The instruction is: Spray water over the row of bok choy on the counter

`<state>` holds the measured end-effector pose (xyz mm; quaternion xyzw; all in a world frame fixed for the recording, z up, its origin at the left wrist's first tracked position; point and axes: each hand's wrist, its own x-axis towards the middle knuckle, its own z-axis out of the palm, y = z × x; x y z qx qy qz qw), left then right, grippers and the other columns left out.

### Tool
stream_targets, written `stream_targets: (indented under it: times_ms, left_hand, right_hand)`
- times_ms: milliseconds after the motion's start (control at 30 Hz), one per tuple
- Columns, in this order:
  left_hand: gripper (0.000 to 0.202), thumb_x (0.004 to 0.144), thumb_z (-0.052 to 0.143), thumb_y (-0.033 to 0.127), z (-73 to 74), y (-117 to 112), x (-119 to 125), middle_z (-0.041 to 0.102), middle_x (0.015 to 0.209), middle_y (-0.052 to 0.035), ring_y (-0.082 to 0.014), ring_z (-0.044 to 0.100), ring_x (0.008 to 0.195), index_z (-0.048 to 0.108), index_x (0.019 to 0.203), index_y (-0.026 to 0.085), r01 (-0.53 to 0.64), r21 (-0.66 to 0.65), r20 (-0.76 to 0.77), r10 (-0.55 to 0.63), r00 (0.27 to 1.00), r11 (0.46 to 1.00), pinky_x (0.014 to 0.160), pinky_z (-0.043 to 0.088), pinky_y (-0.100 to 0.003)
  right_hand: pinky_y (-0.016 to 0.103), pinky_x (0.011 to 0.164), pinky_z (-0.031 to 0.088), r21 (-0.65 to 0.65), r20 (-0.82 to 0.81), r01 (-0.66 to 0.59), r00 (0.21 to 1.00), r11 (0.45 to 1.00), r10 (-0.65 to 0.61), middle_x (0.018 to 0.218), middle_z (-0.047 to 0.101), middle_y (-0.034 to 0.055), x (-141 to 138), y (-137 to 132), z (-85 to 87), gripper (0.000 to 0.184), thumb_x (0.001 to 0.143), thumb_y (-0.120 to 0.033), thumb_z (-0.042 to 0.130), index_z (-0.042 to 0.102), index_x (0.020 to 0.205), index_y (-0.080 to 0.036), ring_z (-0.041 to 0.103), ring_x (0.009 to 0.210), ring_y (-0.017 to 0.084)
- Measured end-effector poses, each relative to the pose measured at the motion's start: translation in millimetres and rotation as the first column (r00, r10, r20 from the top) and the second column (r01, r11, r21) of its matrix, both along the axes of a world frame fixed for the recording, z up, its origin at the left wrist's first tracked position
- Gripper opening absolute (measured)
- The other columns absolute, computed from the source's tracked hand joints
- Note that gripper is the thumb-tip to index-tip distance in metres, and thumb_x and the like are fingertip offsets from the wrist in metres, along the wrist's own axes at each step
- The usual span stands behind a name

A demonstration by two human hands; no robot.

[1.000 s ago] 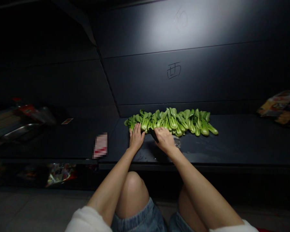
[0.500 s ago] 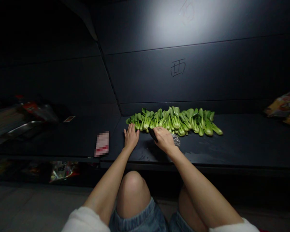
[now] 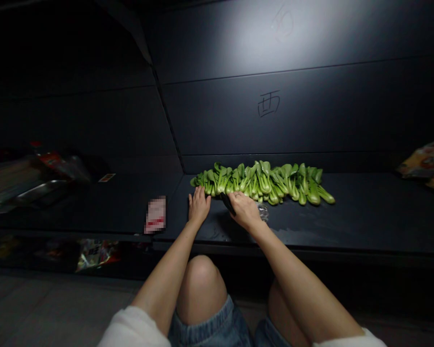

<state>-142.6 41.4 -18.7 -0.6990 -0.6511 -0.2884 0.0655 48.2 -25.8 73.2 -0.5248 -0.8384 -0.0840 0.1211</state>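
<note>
A long row of bok choy [image 3: 262,183] lies on the dark shelf, leaves toward the back panel and pale stem ends toward me. My left hand [image 3: 199,208] rests palm down at the left end of the row, fingers stretched out and touching the nearest stems. In front of the row's middle, my right hand [image 3: 244,210] is closed around a narrow black object [image 3: 227,203]; my fingers cover most of it and its kind is unclear. Crumpled clear plastic [image 3: 263,212] shows just right of that hand.
A blurred-out pink and red packet [image 3: 155,215] lies left of my hands, with a small card [image 3: 107,178] behind it. Packages and a bottle [image 3: 54,159] crowd the far left. A snack bag [image 3: 427,164] sits far right; other bags [image 3: 96,253] are below the shelf.
The view has shifted slightly, so the scene sits a little further right. My right hand has moved a touch left along the row; my left hand keeps its place.
</note>
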Motion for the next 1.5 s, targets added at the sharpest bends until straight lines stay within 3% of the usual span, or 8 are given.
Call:
stream_targets:
  times_ms: [333,533,1000,1167,1500]
  left_hand:
    - [0.045,0.096,0.034,0.027,-4.2,4.5,-3.1,0.049,0.146,-0.0169,-0.028,0.042,0.138,0.046,0.138,0.015,0.019,0.003,0.077,-0.02,0.997,1.0,0.112,0.037,-0.053]
    - [0.044,0.097,0.029,0.024,-4.0,8.6,-5.9,0.055,0.14,-0.0176,-0.0282,0.049,0.133,0.048,0.135,0.014,-0.057,-0.008,0.151,0.058,0.987,0.998,0.111,0.037,-0.055]
    - [0.045,0.095,0.028,0.016,-3.4,11.8,-8.6,0.058,0.137,-0.0183,-0.025,0.054,0.128,0.051,0.133,0.008,-0.031,-0.052,0.186,0.041,0.982,0.998,0.11,0.04,-0.043]
    - [0.046,0.094,0.029,0.013,-3.5,11.9,-8.1,0.059,0.137,-0.0139,-0.0218,0.053,0.129,0.05,0.135,0.014,-0.032,-0.073,0.193,0.046,0.98,0.997,0.111,0.039,-0.039]
    - [0.052,0.088,0.033,0.007,-7.4,16.8,-12.9,0.061,0.133,-0.0175,-0.0228,0.055,0.127,0.048,0.138,0.009,-0.031,-0.079,0.425,0.062,0.903,0.996,0.108,0.042,-0.036]
  right_hand:
    - [0.03,0.083,0.045,0.008,0.055,-0.016,0.998,1.0,0.015,0.107,0.067,0.0144,-10.5,2.3,-1.6,0.031,0.077,-0.015,0.065,0.057,0.107,-0.013,0.059,0.102,0.025]
    - [0.029,0.082,0.044,-0.031,0.041,-0.005,0.999,0.999,0.006,0.105,0.068,0.0144,-17.1,3.7,1.2,0.026,0.08,-0.014,0.061,0.058,0.106,-0.013,0.06,0.102,0.024]
    - [0.029,0.083,0.044,-0.016,0.024,-0.017,1.0,1.0,0.017,0.106,0.067,0.0139,-26.5,7.1,0.1,0.028,0.081,-0.013,0.059,0.058,0.109,-0.012,0.059,0.102,0.024]
    - [0.028,0.081,0.044,-0.021,0.025,-0.013,1.0,1.0,0.014,0.104,0.067,0.0135,-30.0,6.6,-0.7,0.026,0.081,-0.015,0.06,0.057,0.107,-0.012,0.059,0.101,0.025]
    - [0.03,0.083,0.044,-0.014,0.042,-0.062,0.997,0.998,0.063,0.108,0.066,0.0139,-35.4,6.0,-1.4,0.029,0.079,-0.012,0.059,0.057,0.107,-0.013,0.058,0.103,0.025]
